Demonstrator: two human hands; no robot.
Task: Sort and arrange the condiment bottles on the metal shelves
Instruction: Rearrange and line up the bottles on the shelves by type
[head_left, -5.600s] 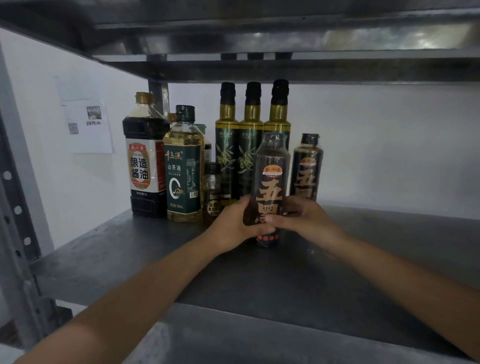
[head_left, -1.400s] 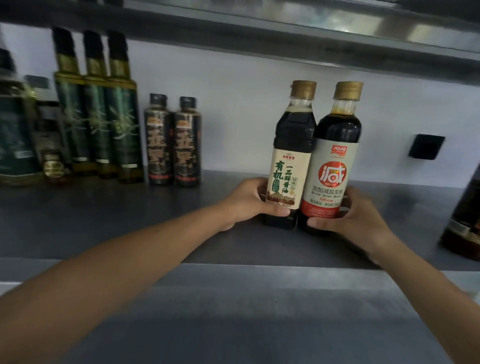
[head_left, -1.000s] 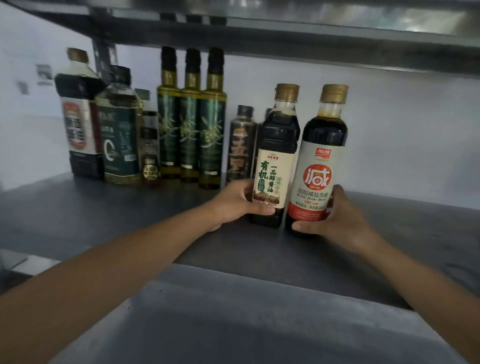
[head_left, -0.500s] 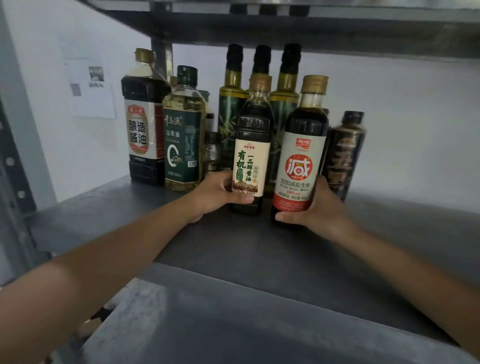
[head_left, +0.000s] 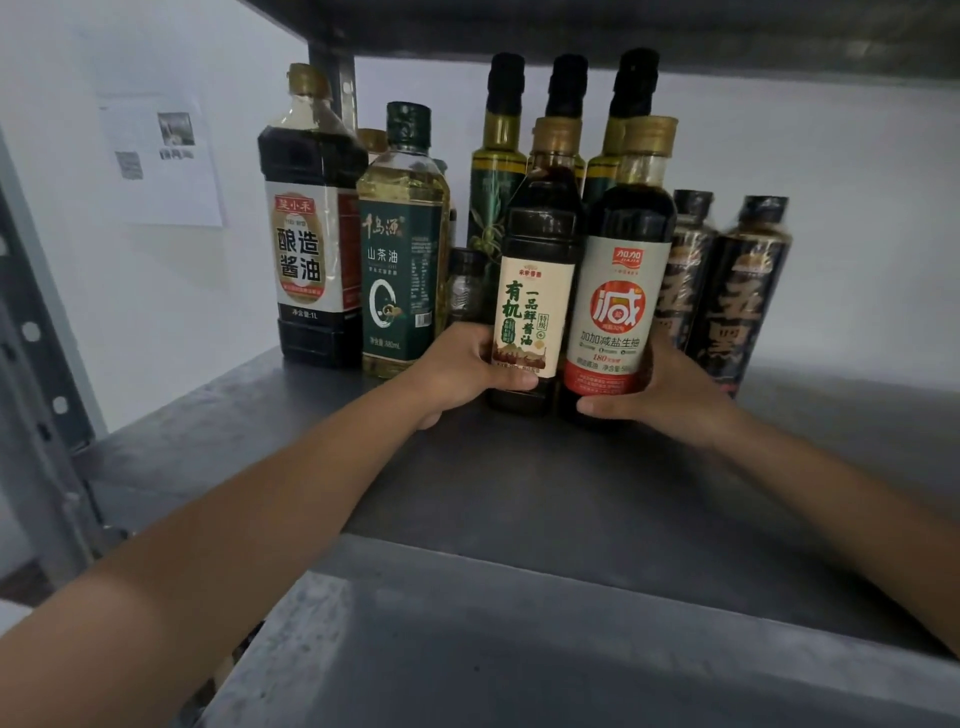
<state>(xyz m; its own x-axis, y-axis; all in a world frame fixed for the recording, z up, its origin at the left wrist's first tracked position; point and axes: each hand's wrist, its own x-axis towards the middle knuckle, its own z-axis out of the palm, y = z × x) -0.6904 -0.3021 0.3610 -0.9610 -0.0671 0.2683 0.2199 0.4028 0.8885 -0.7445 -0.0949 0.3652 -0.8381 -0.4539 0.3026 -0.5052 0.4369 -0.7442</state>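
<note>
Two gold-capped soy sauce bottles stand side by side on the grey metal shelf (head_left: 519, 493). My left hand (head_left: 457, 369) grips the cream-label bottle (head_left: 537, 291) near its base. My right hand (head_left: 660, 387) grips the bottle with the white and red label (head_left: 621, 301). Both sit just in front of three tall green olive oil bottles (head_left: 496, 171), partly hiding them. Two black squat bottles (head_left: 743, 296) stand to the right, behind my right hand.
At the left stand a large soy sauce jug (head_left: 311, 223), a green-label oil bottle (head_left: 405, 249) and a small dark jar (head_left: 465, 283). An upright post (head_left: 31, 332) edges the left side. The upper shelf (head_left: 623, 31) hangs low over the bottle tops.
Both hands have slid the two soy sauce bottles leftward along the shelf, from the open right part to just in front of the olive oil bottles. The grips are unchanged.
</note>
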